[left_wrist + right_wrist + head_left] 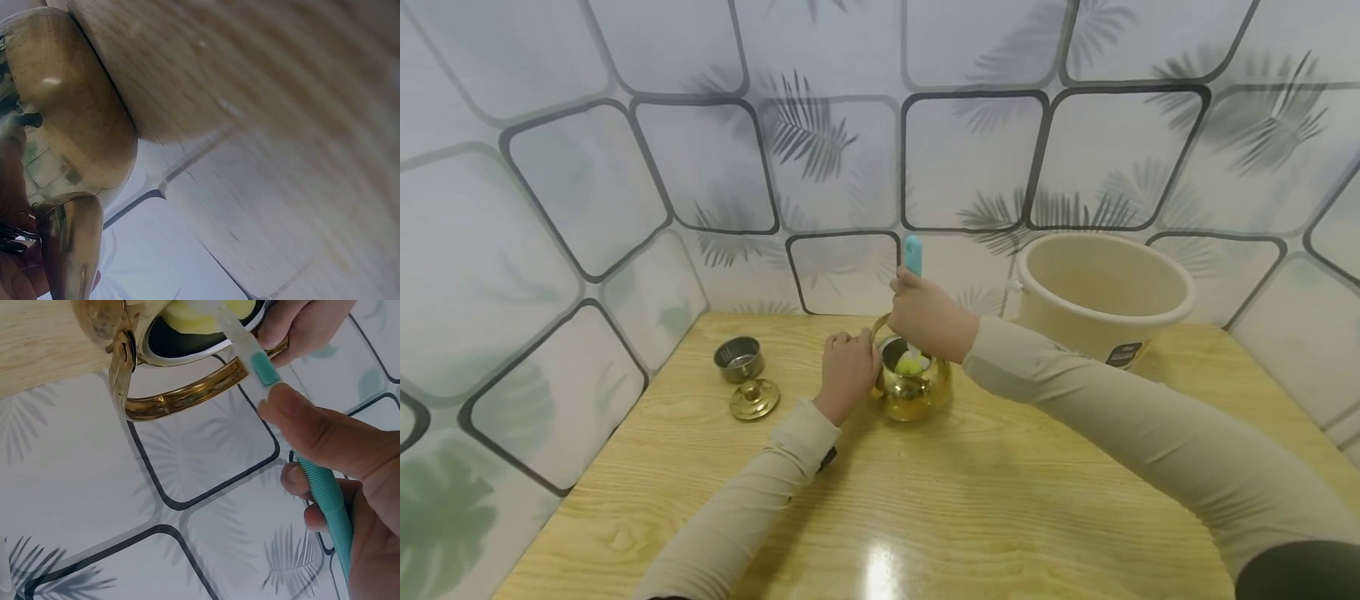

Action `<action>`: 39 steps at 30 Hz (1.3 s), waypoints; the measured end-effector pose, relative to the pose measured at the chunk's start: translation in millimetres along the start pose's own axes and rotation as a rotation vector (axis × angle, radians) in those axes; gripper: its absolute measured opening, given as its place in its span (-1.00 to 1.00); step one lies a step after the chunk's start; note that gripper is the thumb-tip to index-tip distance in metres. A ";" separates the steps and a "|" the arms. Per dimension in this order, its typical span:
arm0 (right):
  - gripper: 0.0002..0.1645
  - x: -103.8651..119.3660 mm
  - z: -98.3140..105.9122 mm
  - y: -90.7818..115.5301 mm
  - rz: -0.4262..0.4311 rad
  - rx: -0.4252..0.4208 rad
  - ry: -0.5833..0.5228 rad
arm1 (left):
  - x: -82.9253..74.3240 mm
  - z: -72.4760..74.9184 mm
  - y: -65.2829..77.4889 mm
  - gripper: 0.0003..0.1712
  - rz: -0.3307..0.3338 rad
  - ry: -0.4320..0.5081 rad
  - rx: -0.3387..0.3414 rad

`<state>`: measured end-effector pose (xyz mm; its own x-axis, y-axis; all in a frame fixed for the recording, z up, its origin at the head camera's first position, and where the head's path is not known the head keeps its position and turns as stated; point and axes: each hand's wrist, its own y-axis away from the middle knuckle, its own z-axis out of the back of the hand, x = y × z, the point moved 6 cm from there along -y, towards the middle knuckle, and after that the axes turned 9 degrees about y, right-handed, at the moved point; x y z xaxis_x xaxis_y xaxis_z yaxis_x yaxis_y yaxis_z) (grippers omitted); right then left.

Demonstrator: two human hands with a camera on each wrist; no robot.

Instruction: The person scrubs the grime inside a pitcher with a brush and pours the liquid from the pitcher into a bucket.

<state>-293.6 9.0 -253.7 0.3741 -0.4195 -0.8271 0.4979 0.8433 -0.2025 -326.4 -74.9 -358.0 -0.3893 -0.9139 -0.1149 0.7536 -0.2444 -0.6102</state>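
Note:
A shiny gold teapot stands on the wooden table, its mouth uncovered. My left hand grips it at the left side, by the rim and the arched handle; in the left wrist view some fingers show close to the spout. With my right hand I hold a cleaning brush by its teal handle, thumb on one side and fingers curled on the other. The brush's yellow and white head is down inside the teapot's mouth, its lower end hidden.
Left of the teapot lie a metal strainer with holes and a gold lid with a knob. A large cream bucket stands at the back right, near the patterned wall.

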 end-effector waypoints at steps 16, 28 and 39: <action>-0.80 7.8 -8.1 -2.8 0.032 -0.032 0.055 | 1.7 -3.0 0.8 -0.77 0.002 0.035 0.039; -0.77 8.7 -15.2 -5.2 0.016 -0.089 0.153 | 1.3 -2.0 -0.1 -0.75 0.007 0.064 0.042; -0.81 2.9 -18.8 2.1 -0.023 -0.105 0.189 | -1.7 3.0 1.8 -0.76 -0.020 -0.007 -0.035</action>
<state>-306.2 15.9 -266.5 0.2057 -0.3768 -0.9032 0.4168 0.8687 -0.2676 -322.9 -74.7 -356.6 -0.4005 -0.9112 -0.0965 0.7265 -0.2516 -0.6395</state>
